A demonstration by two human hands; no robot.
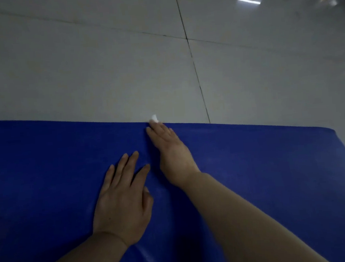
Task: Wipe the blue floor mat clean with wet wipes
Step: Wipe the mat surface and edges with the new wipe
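At mat (pixel 253 176) far edge, right hand (pixel 170 149) presses wipe (pixel 154 118) with straight fingers; left hand (pixel 122 201) flat, empty; grey tiled floor (pixel 100 64) beyond.

Both bare forearms reached forward from the lower edge of the view. The left hand (pixel 122 199) lay flat, palm down, its fingers straight and slightly spread, the thumb tucked along the inner side. The right hand (pixel 170 149) stretched farther ahead, past the left fingertips, with the wrist bent and the hand turned partly onto its edge. Its fingers were extended and close together, pointing away from the body. The two hands sat near each other without touching.
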